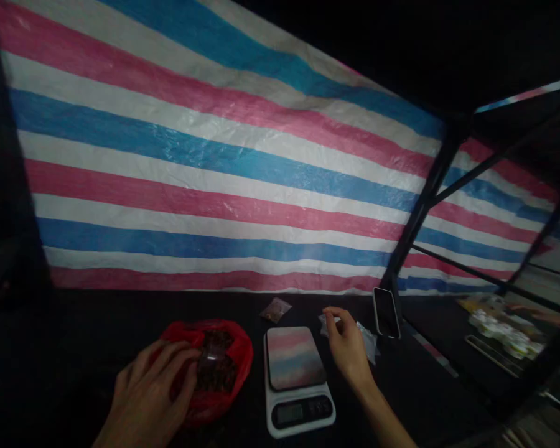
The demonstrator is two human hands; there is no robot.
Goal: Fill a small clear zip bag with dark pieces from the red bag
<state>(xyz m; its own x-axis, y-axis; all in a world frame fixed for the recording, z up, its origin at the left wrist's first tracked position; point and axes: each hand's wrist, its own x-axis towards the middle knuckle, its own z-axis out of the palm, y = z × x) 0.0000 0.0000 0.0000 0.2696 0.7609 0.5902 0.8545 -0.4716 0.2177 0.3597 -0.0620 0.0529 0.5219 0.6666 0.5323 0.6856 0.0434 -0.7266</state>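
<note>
A red plastic bag (236, 364) full of dark brown pieces lies open on the black table. My left hand (152, 389) rests on the bag's near side, fingertips pinching a small clear packet over the brown pieces. A white kitchen scale (296, 379) with a shiny plate stands just right of the bag. My right hand (348, 345) reaches past the scale and its fingertips touch a heap of small clear plastic bags (368, 342). One small filled packet (275, 309) lies behind the scale.
A dark phone (385, 312) leans against a black frame post right of the clear bags. A striped pink, white and blue tarp (214, 186) forms the back wall. Beyond the frame at right, another table holds white containers (499, 330).
</note>
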